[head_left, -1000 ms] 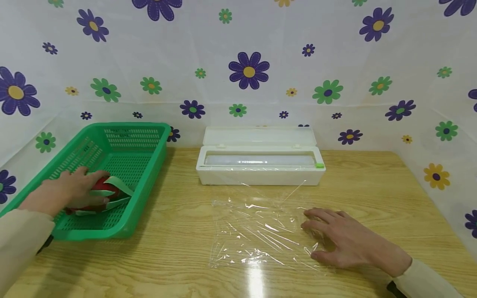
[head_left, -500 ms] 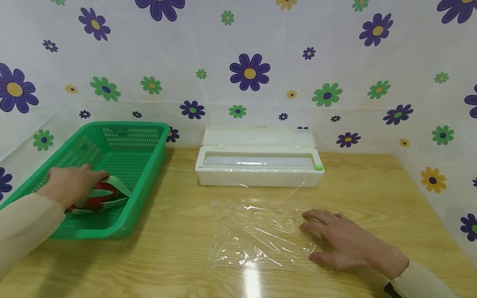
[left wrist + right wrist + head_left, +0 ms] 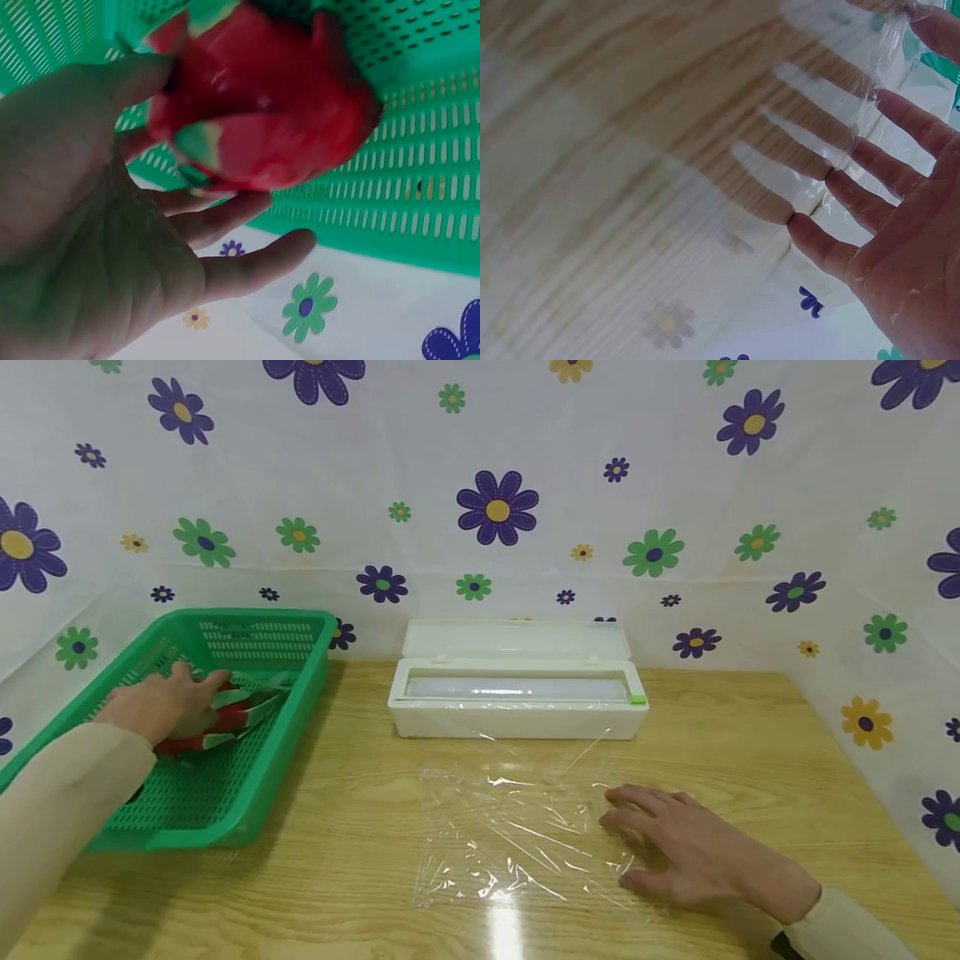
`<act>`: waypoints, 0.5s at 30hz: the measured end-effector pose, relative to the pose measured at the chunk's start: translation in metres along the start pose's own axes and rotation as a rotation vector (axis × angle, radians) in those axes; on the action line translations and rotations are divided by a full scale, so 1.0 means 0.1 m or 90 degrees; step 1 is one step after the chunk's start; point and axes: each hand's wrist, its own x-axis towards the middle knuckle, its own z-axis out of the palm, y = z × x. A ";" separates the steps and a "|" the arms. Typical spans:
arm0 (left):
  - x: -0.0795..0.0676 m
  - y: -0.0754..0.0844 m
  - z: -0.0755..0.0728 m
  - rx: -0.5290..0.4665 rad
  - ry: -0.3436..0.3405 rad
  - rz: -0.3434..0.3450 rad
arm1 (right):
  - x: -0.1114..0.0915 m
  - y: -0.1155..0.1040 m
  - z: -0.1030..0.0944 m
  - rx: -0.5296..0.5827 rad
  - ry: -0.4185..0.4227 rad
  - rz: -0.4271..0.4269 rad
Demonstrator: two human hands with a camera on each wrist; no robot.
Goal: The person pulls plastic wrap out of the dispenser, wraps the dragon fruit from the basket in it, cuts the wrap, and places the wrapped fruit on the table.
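In the head view my left hand [image 3: 167, 703] reaches into a green plastic basket [image 3: 288, 743] and grips a red dragon fruit [image 3: 234, 717] with green-tipped scales. The left wrist view has the thumb on one side of the dragon fruit [image 3: 270, 97] and fingers on the other, the little finger sticking out straight. Over on the right, my right hand [image 3: 693, 852] rests with spread fingers at the right edge of a sheet of clear plastic wrap [image 3: 517, 835] lying on the table. Its fingertips touch the film's crinkled edge [image 3: 870, 82] in the right wrist view.
A white wrap dispenser box [image 3: 517, 724] stands at the back with its lid [image 3: 517, 642] raised. The film runs forward from its roll [image 3: 517, 687]. A small green piece [image 3: 637, 699] sits at the box's right end. A flower-print cloth [image 3: 420, 460] hangs behind and at both sides.
My left hand has closed its grip on the dragon fruit and moved it toward the back of the basket, turning it somewhat. My right hand has stayed at the film's edge.
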 end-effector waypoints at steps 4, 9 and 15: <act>0.03 0.02 0.11 -0.009 0.012 -0.010 | 0.00 0.00 -0.01 -0.001 0.001 0.001; 0.04 0.05 0.18 0.019 0.075 -0.002 | 0.00 0.00 -0.01 -0.002 0.004 -0.001; 0.09 0.05 0.21 0.067 0.119 0.009 | 0.00 0.00 0.00 0.000 -0.001 0.007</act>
